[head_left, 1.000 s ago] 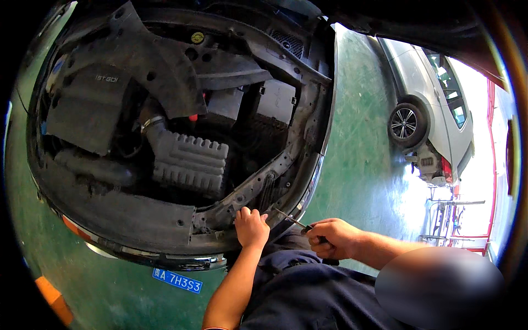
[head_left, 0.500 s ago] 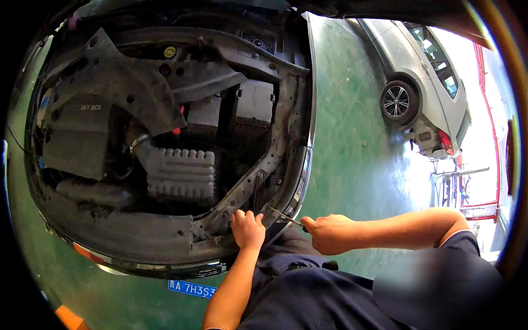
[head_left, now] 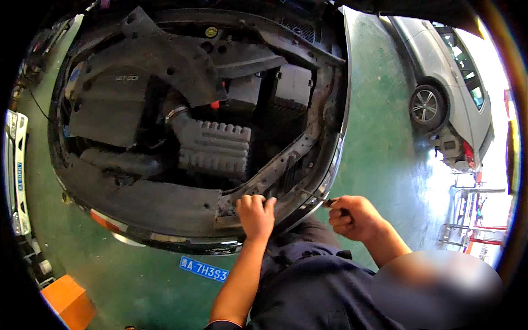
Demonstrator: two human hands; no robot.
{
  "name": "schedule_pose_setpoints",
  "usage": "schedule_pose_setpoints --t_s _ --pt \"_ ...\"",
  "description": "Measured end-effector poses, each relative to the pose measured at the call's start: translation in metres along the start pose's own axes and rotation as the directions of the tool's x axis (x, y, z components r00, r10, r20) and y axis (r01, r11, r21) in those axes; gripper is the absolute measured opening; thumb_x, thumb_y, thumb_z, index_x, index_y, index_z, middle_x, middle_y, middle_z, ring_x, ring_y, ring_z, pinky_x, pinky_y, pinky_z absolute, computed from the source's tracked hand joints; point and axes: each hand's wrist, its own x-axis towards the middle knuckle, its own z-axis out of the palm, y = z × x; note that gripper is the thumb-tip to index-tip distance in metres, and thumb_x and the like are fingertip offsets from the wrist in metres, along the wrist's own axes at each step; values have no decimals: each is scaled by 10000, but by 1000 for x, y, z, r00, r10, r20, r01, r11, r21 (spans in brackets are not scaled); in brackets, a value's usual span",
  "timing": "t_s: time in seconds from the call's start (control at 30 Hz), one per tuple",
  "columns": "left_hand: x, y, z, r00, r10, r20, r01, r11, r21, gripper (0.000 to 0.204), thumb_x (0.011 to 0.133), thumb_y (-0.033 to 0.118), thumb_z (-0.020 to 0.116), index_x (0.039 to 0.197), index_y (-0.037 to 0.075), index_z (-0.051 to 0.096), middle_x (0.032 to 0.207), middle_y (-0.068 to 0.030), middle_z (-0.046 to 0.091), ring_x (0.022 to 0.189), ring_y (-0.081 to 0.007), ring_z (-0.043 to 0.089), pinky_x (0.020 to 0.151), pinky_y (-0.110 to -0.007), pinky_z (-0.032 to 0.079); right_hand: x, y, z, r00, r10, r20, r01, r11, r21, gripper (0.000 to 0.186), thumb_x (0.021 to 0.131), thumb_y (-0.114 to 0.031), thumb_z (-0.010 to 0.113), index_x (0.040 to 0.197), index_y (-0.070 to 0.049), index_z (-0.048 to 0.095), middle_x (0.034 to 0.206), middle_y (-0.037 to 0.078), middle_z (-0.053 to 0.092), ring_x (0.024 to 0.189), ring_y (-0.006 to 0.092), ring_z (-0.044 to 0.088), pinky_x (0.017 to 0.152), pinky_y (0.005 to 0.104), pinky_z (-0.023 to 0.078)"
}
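Note:
My right hand (head_left: 355,217) grips the dark handle of a screwdriver (head_left: 313,195). Its thin metal shaft points left, toward the front corner of an open car engine bay, and the tip lies at the edge trim (head_left: 329,179); whether it touches is unclear. My left hand (head_left: 257,217) is closed over the front panel (head_left: 224,202), fingers bent down and thumb beside them. Whatever those fingers hold is hidden. Beyond the hands lie the ribbed grey air filter box (head_left: 214,146), the dark engine cover (head_left: 110,110) and the grey-lidded battery box (head_left: 294,85).
A blue number plate (head_left: 203,268) shows below the front bumper (head_left: 187,246). An orange box (head_left: 69,302) stands on the green floor at lower left. A silver car (head_left: 448,71) is parked at right, near metal racks (head_left: 473,220). Another white car front (head_left: 19,170) is at far left.
My view has shifted, so the car sits farther right and higher. My right hand remains around the screwdriver, its forearm now more upright. My left hand stays at the front panel.

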Motion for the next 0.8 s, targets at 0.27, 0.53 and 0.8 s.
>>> schedule_pose_setpoints --t_s 0.27,0.53,0.8 --pt "-8 -96 -78 963 84 255 -139 968 207 161 899 265 755 897 104 759 949 -99 627 1005 -353 570 890 -499 466 -49 -5 -9 994 -48 -98 -44 641 -766 342 916 -114 603 1250 -42 626 812 40 593 618 97 487 475 271 343" --pt "-13 -85 -72 955 39 294 -134 940 313 114 906 270 743 903 156 745 986 -69 592 1046 -326 540 891 -515 436 -4 69 -23 913 -94 397 404 72 -912 636 906 -182 637 1509 -50 485 1170 251 713 1069 412 692 950 467 533" --pt "-4 -98 -67 914 168 370 -266 936 230 144 936 229 706 881 96 718 998 -97 616 1048 -344 552 890 -511 435 106 97 -12 573 -465 675 647 -248 -721 295 860 -189 714 1054 -1 596 1006 222 642 1022 450 608 885 501 498"
